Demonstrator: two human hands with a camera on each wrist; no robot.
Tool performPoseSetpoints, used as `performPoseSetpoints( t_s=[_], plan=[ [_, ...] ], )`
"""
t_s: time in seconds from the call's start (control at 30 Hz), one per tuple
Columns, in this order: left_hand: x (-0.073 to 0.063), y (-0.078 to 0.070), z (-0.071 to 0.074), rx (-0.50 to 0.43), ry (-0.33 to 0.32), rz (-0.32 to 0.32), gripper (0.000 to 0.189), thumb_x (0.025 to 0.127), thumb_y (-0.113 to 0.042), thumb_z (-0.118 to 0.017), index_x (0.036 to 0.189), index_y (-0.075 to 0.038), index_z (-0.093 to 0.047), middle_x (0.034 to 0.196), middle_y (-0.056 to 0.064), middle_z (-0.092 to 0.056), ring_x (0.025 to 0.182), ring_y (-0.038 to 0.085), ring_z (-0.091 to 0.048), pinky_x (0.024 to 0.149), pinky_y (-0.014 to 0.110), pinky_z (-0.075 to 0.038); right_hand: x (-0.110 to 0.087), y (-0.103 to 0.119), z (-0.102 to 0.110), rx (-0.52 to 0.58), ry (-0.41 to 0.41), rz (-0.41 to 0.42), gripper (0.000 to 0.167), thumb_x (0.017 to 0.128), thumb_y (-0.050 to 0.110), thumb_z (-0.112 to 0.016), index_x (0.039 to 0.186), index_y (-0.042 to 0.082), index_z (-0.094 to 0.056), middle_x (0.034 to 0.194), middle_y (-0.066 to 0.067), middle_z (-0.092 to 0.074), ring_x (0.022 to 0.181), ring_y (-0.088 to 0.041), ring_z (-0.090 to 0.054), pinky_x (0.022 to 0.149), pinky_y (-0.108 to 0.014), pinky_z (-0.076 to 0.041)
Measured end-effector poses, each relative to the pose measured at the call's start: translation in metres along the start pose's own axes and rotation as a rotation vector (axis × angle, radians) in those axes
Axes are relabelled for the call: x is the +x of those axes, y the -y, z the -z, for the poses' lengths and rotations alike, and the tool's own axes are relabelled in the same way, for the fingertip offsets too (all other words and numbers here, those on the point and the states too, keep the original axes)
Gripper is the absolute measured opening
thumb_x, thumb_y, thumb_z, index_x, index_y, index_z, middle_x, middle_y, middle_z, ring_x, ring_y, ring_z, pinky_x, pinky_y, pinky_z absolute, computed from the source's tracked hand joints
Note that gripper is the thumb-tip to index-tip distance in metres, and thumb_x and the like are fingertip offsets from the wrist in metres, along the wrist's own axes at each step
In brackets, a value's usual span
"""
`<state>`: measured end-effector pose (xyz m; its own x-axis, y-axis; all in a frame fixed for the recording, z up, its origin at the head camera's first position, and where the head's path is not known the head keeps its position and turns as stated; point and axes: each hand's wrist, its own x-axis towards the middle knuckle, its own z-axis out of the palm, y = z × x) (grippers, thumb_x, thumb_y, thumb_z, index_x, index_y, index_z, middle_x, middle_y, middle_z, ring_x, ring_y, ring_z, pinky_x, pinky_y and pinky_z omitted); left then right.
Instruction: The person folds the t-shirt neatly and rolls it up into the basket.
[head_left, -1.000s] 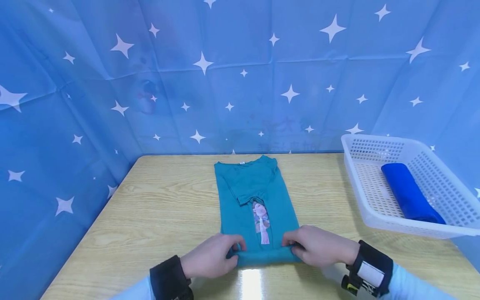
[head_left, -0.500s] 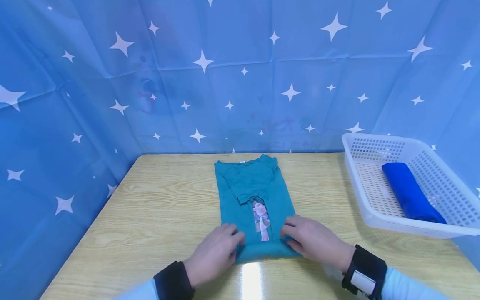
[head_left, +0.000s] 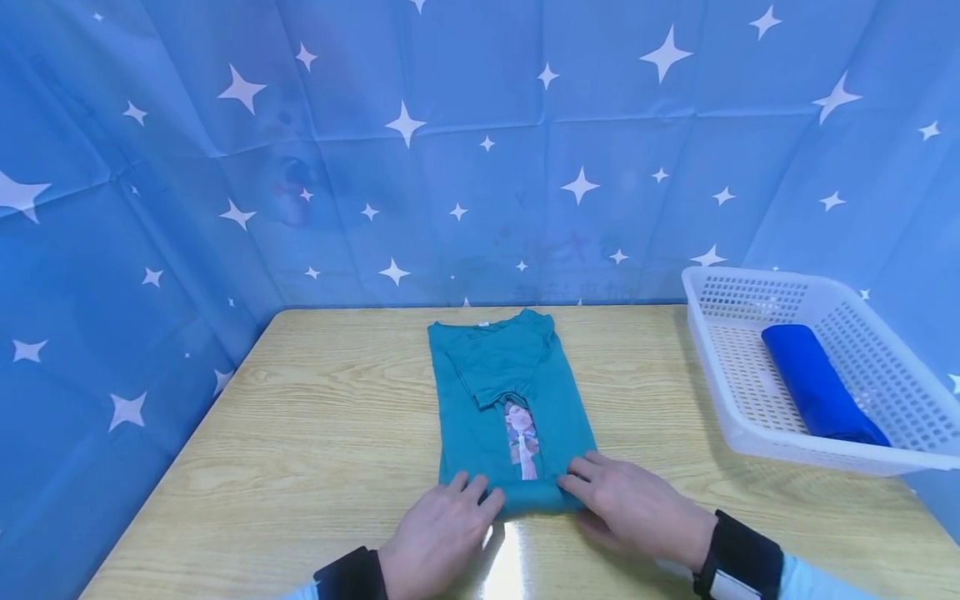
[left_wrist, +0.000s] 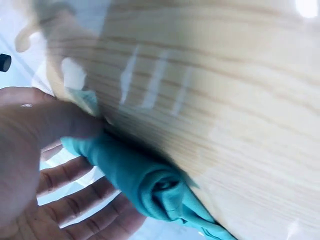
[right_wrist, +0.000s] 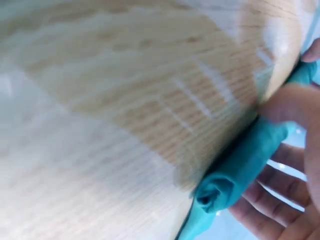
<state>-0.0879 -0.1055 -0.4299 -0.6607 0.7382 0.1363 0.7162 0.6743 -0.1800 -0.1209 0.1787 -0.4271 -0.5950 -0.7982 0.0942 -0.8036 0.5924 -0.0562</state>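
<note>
A teal T-shirt (head_left: 480,433) lies on the table with its sides and a sleeve folded in and its near end rolled up. A printed strip with a pink tassel shows down its middle. My left hand (head_left: 446,529) holds the left end of the roll, thumb at its near side and fingers over the far side. My right hand (head_left: 637,504) holds the right end in the same way. The roll's spiral end (left_wrist: 162,187) shows in the left wrist view. In the right wrist view the other spiral end (right_wrist: 215,192) sticks out past the fingers.
A white perforated basket (head_left: 750,437) stands at the right with a rolled blue cloth (head_left: 821,383) in it. The wooden table (head_left: 337,400) ends at a blue starry curtain (head_left: 480,183) behind and on the left.
Both hands have shifted their hold on the roll, the fingers lifting and settling again. The rolled edge has crept slightly away from me, over the lower tip of the tassel.
</note>
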Motion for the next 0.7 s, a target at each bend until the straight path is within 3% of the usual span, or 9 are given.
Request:
performPoseSetpoints(
  t_s=[0.17,0.27,0.47,0.63,0.7],
  plan=[
    [0.0,0.004,-0.001,-0.023,0.031,0.012,0.025,0.09,-0.012,-0.078,0.111,-0.017,-0.066,0.094,-0.003,-0.064,0.075,0.01,-0.051,0.062,0.019,-0.047,0.001,-0.001,-0.001,-0.043,0.008,0.01,0.035,0.094,0.021,-0.077,0.127,0.01,-0.07,0.114,0.0,-0.07,0.101,-0.014,-0.066,0.089,-0.033,-0.061],
    [-0.001,0.007,0.002,-0.102,0.042,0.03,0.028,0.088,-0.013,-0.08,0.114,-0.016,-0.067,0.097,-0.002,-0.067,0.08,0.011,-0.058,0.069,0.022,-0.053,0.002,-0.001,0.003,-0.026,0.012,0.012,0.035,0.093,0.018,-0.078,0.126,0.01,-0.07,0.112,0.001,-0.071,0.102,-0.015,-0.068,0.088,-0.034,-0.061],
    [-0.002,0.02,0.014,-0.41,0.094,0.098,0.028,0.088,-0.007,-0.077,0.115,-0.014,-0.07,0.101,-0.003,-0.071,0.089,0.009,-0.064,0.077,0.026,-0.057,0.002,-0.004,0.016,0.151,0.046,0.021,0.03,0.093,0.011,-0.075,0.123,0.011,-0.072,0.106,0.006,-0.07,0.097,-0.005,-0.065,0.084,-0.029,-0.06],
    [0.0,0.034,0.016,-0.705,0.154,0.149,0.024,0.09,-0.002,-0.069,0.11,-0.016,-0.07,0.099,-0.005,-0.071,0.082,0.002,-0.057,0.075,0.024,-0.053,0.007,-0.011,0.022,0.33,0.115,-0.012,0.028,0.097,0.008,-0.064,0.124,0.009,-0.073,0.115,0.002,-0.074,0.104,-0.005,-0.066,0.089,-0.033,-0.059],
    [0.001,0.039,0.015,-0.782,0.178,0.182,0.024,0.091,-0.003,-0.067,0.111,-0.016,-0.07,0.098,-0.004,-0.07,0.078,0.003,-0.055,0.071,0.023,-0.051,0.01,-0.014,0.022,0.381,0.135,-0.034,0.028,0.1,0.007,-0.06,0.126,0.008,-0.072,0.119,0.0,-0.074,0.105,-0.004,-0.066,0.091,-0.035,-0.059]
  ],
)
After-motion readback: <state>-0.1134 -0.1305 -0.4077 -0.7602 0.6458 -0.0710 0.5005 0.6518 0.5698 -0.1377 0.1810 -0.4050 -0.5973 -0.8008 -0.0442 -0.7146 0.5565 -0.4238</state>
